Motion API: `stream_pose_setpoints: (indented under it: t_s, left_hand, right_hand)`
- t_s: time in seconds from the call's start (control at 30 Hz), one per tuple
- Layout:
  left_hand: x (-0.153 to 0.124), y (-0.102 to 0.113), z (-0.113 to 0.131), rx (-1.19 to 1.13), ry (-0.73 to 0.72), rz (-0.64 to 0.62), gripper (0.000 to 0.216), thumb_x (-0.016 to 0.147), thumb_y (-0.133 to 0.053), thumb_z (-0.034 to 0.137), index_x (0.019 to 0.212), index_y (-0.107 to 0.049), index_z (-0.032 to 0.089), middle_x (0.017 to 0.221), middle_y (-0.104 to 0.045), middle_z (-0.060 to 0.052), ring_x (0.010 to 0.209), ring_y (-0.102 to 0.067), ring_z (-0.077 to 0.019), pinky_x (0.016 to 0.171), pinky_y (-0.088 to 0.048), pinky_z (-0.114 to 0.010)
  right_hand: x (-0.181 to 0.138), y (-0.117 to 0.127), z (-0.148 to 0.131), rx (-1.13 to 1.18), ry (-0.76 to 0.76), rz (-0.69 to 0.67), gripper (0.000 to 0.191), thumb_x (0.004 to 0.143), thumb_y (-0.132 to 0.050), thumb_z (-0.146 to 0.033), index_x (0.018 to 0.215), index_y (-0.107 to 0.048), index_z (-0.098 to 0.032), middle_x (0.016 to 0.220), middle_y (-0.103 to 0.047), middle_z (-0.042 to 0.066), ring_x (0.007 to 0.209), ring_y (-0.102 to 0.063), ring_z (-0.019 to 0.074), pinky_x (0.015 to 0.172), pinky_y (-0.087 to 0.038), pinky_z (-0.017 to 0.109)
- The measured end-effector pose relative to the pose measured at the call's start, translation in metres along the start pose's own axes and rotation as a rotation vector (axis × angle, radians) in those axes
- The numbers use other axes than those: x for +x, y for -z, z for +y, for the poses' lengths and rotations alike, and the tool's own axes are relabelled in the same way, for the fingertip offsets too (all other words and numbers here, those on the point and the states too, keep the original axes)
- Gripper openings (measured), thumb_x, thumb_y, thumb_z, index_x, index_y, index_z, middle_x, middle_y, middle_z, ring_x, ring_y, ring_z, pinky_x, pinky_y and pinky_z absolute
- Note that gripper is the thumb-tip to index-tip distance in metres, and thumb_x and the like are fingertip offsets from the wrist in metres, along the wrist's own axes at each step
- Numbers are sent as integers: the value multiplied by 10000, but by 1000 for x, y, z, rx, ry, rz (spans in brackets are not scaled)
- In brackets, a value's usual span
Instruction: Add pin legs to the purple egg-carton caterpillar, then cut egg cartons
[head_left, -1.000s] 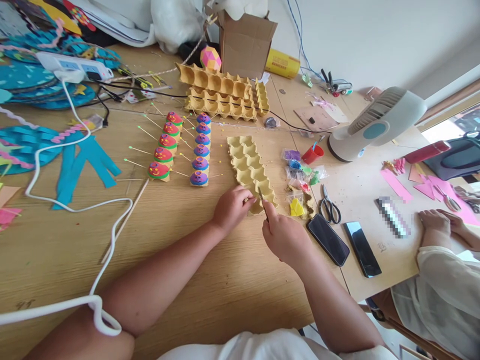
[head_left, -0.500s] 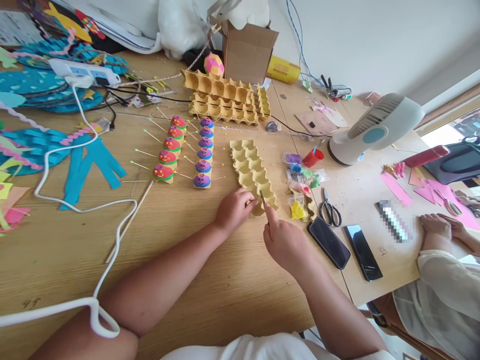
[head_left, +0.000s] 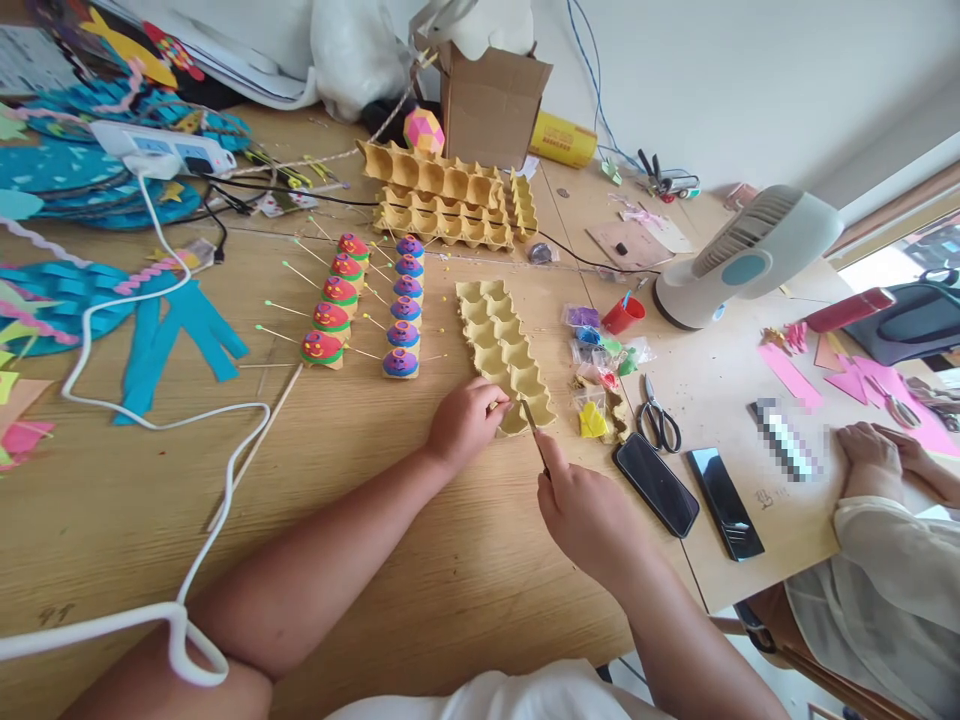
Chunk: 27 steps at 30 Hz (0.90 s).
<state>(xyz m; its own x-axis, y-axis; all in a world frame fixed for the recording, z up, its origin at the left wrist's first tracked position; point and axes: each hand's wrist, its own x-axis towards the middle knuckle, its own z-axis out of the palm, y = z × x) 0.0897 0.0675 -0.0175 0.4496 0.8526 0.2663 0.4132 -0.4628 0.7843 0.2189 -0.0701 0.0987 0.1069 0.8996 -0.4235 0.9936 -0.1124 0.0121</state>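
Observation:
A yellowish egg carton [head_left: 504, 328] with two rows of cups lies lengthwise before me. My left hand [head_left: 463, 422] is closed on its near left corner, thumb and fingers pinching the rim. In my right hand [head_left: 589, 508] is a slim knife [head_left: 534, 425], index finger laid along it. The blade's tip rests at the carton's nearest cups; its handle is mostly hidden by the hand. Left of the carton stand a row of purple-and-blue painted carton cups [head_left: 405, 310] and a row of red-and-green ones [head_left: 330, 318], with faces and stick feelers.
Scissors [head_left: 658, 415], two phones [head_left: 656, 485], clay packets [head_left: 592, 420] and a red cup [head_left: 624, 315] lie to the right. A fan [head_left: 739, 265] stands behind them. More egg cartons [head_left: 442, 215] are at the back. A white cable [head_left: 247, 480] crosses the left side. A person's hands [head_left: 874, 450] rest far right.
My right hand has drawn the knife back toward me and slightly right, so more of the blade shows. My left hand keeps its grip on the carton. The view has shifted slightly.

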Motion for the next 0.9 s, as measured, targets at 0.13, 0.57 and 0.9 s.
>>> stream_pose_setpoints:
  t_s: [0.13,0.57,0.9]
  left_hand:
    - [0,-1,-2,-21,2,-2,113,924,-674,231,818,-702,202,873,-684,-18,747,-599,-149,687,-421,-274]
    - [0,0,-1,-35,15,0,108,918,-679,231,823,-716,197,884,-690,-22,754,-601,-152,691,-425,-285]
    - [1,0,-1,-33,15,-3,127,929,-672,251,821,-714,200,862,-682,-18,760,-599,-154,694,-421,-283]
  right_hand:
    - [-4,14,10,120,-7,16,510,1044,-335,-260,1550,-356,-201,825,-759,21,606,-664,161,518,-229,290]
    - [3,2,11,72,44,98,523,1033,-361,-263,1551,-373,-193,855,-777,37,679,-693,200,533,-207,304]
    - [5,3,9,53,19,79,531,1039,-361,-270,1564,-358,-196,863,-777,40,694,-696,202,533,-210,305]
